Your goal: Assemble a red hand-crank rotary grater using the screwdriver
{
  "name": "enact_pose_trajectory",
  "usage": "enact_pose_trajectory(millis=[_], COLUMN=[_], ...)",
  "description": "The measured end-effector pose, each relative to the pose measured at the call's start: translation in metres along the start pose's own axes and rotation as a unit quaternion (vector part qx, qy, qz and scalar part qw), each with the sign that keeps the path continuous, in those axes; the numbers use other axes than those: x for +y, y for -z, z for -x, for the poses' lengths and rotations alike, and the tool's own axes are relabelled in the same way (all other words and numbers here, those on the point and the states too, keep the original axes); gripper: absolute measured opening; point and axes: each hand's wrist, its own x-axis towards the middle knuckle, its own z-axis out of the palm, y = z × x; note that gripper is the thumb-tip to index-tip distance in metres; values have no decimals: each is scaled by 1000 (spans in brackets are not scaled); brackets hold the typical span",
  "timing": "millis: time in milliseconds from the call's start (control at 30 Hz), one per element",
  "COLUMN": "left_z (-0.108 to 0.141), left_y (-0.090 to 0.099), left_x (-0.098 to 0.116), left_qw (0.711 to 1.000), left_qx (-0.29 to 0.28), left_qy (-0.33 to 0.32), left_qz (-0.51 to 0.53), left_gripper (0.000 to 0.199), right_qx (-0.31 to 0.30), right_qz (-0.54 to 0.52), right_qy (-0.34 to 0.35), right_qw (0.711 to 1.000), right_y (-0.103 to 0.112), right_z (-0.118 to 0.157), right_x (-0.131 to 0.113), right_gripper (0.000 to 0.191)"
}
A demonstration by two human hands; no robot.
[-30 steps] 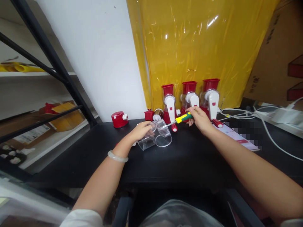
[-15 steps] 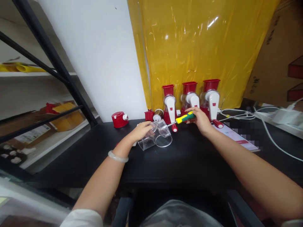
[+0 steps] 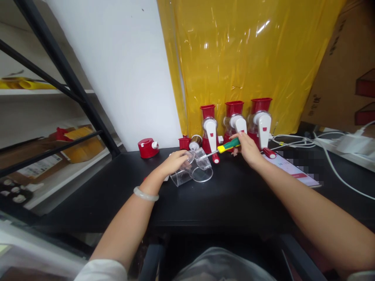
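Observation:
My left hand (image 3: 177, 161) is closed around a clear plastic grater housing (image 3: 202, 173), which lies on its side on the black table. In my right hand (image 3: 247, 148) is a screwdriver (image 3: 230, 145) with a green and yellow handle, held nearly level. Its metal shaft points left into the housing's clear tube; the exact spot where the tip meets it is too small to make out. Just behind the housing are a grater drum (image 3: 195, 141) and a small red hopper part (image 3: 184, 143). A red round base (image 3: 148, 148) with a white knob stands farther left.
Three assembled red and white rotary graters (image 3: 210, 130) stand in a row along the yellow plastic sheet (image 3: 249, 58). A tablet (image 3: 293, 169) lies to the right, beside white cables (image 3: 295, 141) and a power strip (image 3: 351, 144). A black-framed shelf (image 3: 55, 58) rises at the left.
The fingers of my right hand have shifted round the screwdriver handle, and the handle has turned slightly. My left hand and the clear housing have stayed in place.

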Motion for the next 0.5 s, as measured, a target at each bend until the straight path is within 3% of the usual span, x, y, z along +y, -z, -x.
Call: enact_pose_trajectory(millis=[267, 500], left_z=[-1, -1], left_y=[0, 0], left_x=[-1, -1], left_qw=[1000, 1000], left_qx=[-3, -3], left_qy=[-3, -5], left_qz=[-4, -1], left_gripper=[34, 34], right_qx=[-14, -12], right_qz=[-45, -44], right_qy=[-21, 10], right_qw=[999, 999], right_y=[1, 0], right_z=[-3, 0], right_x=[0, -2], right_gripper=[21, 31])
